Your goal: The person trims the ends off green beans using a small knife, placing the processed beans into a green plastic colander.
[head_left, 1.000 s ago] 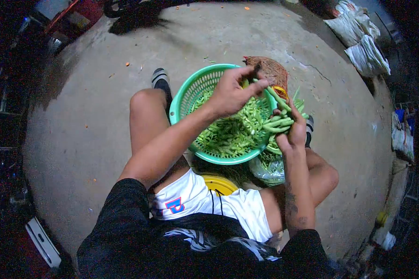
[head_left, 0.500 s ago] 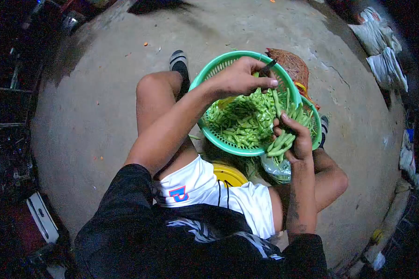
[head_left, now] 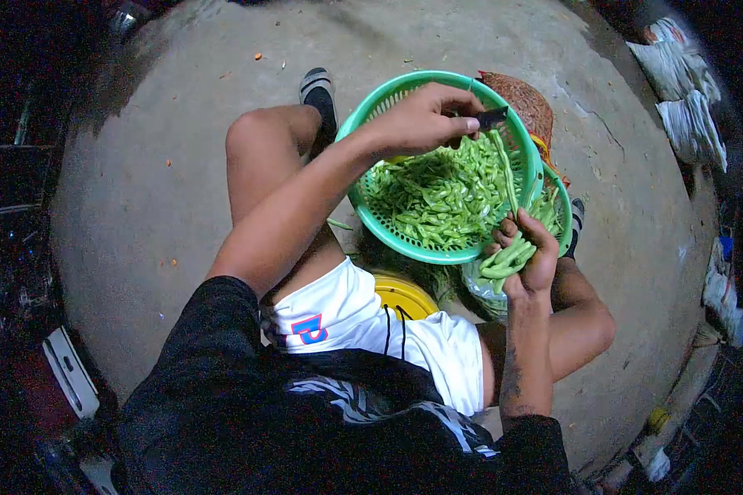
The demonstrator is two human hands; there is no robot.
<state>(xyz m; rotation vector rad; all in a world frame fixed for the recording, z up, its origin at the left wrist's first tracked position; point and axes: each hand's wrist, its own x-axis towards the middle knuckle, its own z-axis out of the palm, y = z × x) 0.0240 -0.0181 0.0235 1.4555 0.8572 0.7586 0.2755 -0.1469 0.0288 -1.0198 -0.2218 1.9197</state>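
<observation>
My left hand [head_left: 433,120] is closed around a small knife with a dark blade [head_left: 494,118], over the far side of a green plastic colander [head_left: 406,251]. Cut green bean pieces [head_left: 437,202] fill much of that colander. My right hand [head_left: 537,256], at the colander's near right rim, grips a bunch of whole green beans [head_left: 506,260]. From its fingers one long bean [head_left: 505,169] points up toward the blade.
A second green basket [head_left: 567,227] with more whole beans sits partly behind the colander. Beyond them lies a reddish mesh sack [head_left: 520,103]. A clear plastic bag [head_left: 485,289] and a yellow round object [head_left: 404,294] are between my legs. White sacks [head_left: 677,74] lie far right.
The knife has moved slightly right, its blade now at the top of the long bean. My right hand has shifted a little down and right with the bunch.
</observation>
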